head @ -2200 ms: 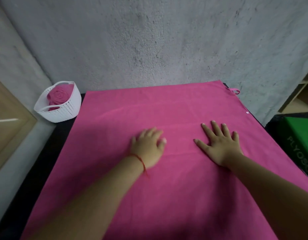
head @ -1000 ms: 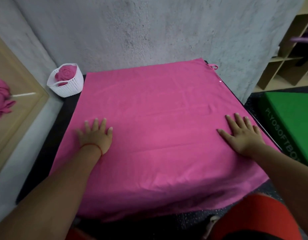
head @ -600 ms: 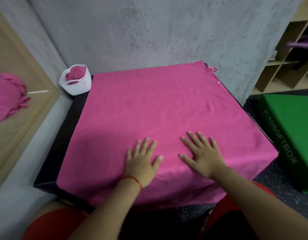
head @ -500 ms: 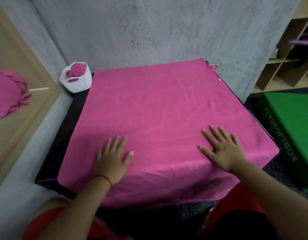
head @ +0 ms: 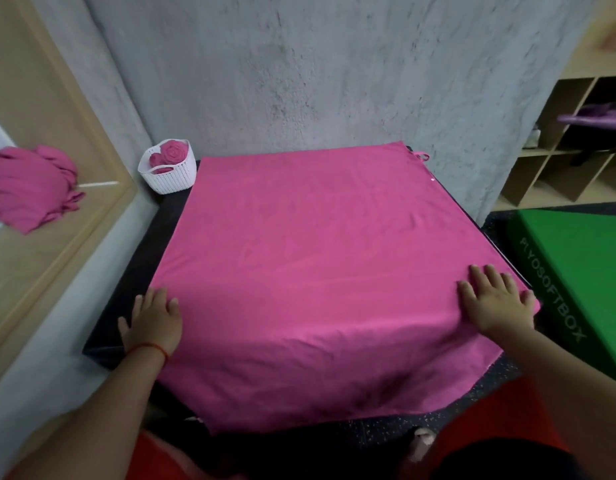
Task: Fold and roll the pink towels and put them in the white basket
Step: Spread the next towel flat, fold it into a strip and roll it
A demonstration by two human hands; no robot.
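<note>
Pink towel pile (head: pixel 26 188) cut by left edge; purple shelf item (head: pixel 593 119) blurred.

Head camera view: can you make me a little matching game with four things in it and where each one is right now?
Things:
1. white basket
2. left hand
3. right hand
4. green box

Places:
A. flat on the near right corner of the spread pink towel
B. beside the black platform, on its right
C. at the far left corner, holding rolled towels
D. at that towel's near left edge

Pairs: 1-C, 2-D, 3-A, 4-B.
</note>
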